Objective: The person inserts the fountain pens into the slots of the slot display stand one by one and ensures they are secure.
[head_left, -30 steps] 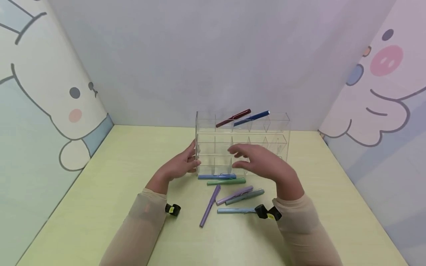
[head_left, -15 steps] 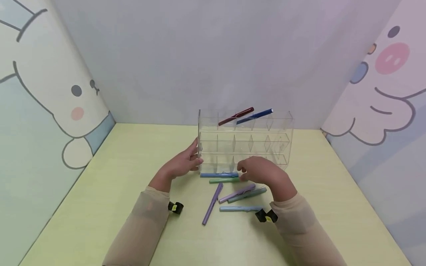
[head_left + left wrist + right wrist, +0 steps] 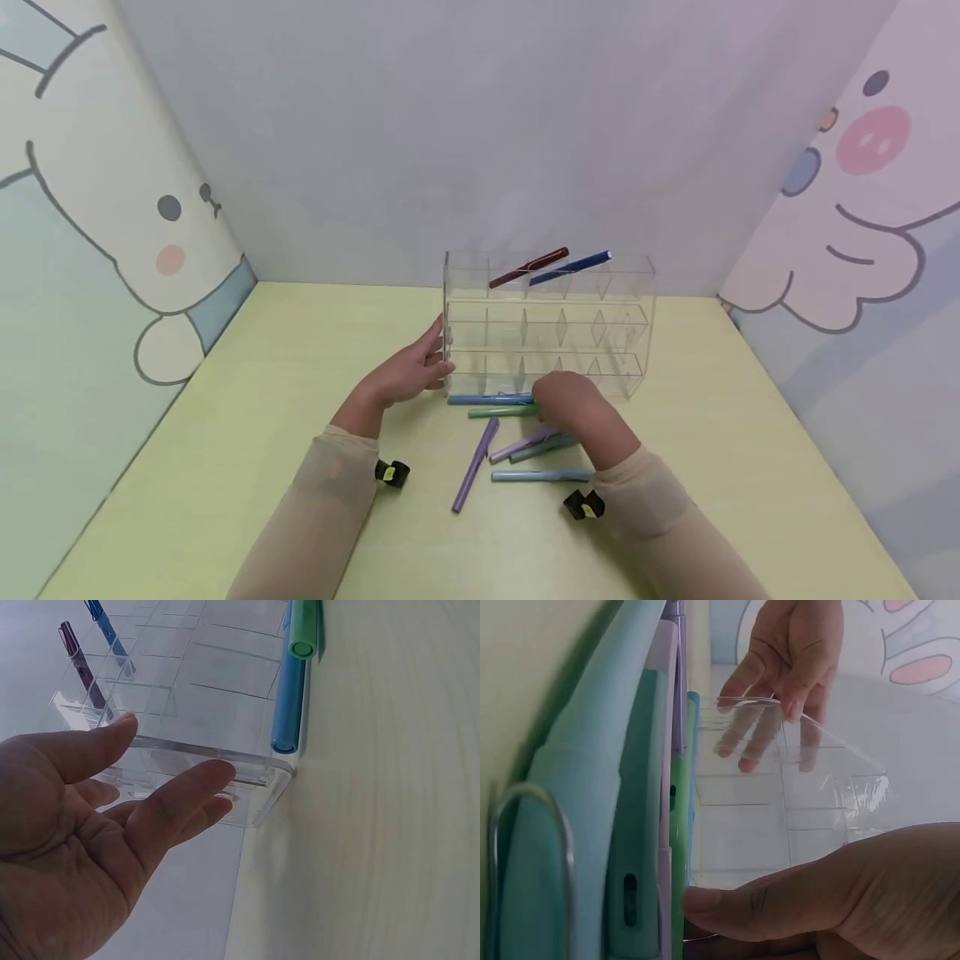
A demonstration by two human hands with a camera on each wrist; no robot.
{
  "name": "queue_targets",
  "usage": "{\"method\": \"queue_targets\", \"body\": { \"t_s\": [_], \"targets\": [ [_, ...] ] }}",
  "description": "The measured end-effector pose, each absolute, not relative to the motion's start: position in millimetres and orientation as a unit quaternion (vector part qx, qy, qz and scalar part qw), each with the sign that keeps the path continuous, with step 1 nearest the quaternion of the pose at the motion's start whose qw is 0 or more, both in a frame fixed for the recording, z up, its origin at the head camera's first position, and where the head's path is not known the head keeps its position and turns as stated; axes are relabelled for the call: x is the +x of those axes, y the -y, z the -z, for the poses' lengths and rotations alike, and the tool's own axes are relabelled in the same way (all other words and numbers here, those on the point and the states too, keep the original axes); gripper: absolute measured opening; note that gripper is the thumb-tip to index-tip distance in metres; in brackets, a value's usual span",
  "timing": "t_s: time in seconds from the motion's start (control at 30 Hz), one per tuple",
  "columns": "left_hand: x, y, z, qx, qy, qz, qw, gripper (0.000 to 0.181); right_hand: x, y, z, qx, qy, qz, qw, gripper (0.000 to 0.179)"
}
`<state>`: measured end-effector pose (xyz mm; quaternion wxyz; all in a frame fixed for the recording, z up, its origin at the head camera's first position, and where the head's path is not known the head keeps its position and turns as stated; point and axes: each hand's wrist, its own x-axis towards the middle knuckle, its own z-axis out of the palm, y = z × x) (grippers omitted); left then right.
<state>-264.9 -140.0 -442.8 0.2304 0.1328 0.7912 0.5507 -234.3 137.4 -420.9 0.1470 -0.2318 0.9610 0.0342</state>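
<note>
A clear acrylic rack [image 3: 543,322] with tiers of compartments stands on the table. In its top tier lean a dark red pen [image 3: 525,270] and a dark blue pen [image 3: 573,267]. My left hand [image 3: 405,372] is at the rack's left side, fingers extended along the panel, thumb near the front edge. Along the rack's front base lies a blue pen [image 3: 480,400], with a green pen [image 3: 495,412] just before it. My right hand [image 3: 577,408] pinches the green pen's right end, which it hides in the head view; the thumb [image 3: 705,901] meets the pen's side in the right wrist view.
Nearer the person lie a purple pen [image 3: 476,467], a lilac pen [image 3: 513,450], a grey-green pen [image 3: 536,451] and a light blue pen [image 3: 536,476]. A pale wall [image 3: 480,150] rises behind the rack, and cartoon-printed panels [image 3: 97,233] flank the table.
My right hand has come down from in front of the rack's middle tier to the right end of the green pen. The left hand keeps its place at the rack's side.
</note>
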Motion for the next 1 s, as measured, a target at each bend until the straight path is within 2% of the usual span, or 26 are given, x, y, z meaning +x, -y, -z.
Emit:
{"method": "queue_targets", "body": {
  "t_s": [0.43,0.77,1.0],
  "targets": [
    [-264,141,444,0.148,-0.790,-0.551,0.225,0.086,-229,-132,428,-0.233,-0.961,-0.054,0.141,0.013],
    [-265,141,444,0.152,-0.788,-0.554,0.221,0.085,-238,-155,400,-0.250,-0.946,0.114,0.174,0.010],
    [-264,142,444,0.153,-0.786,-0.555,0.226,0.086,-239,-166,388,-0.256,-0.941,0.155,0.157,0.007]
  ]
}}
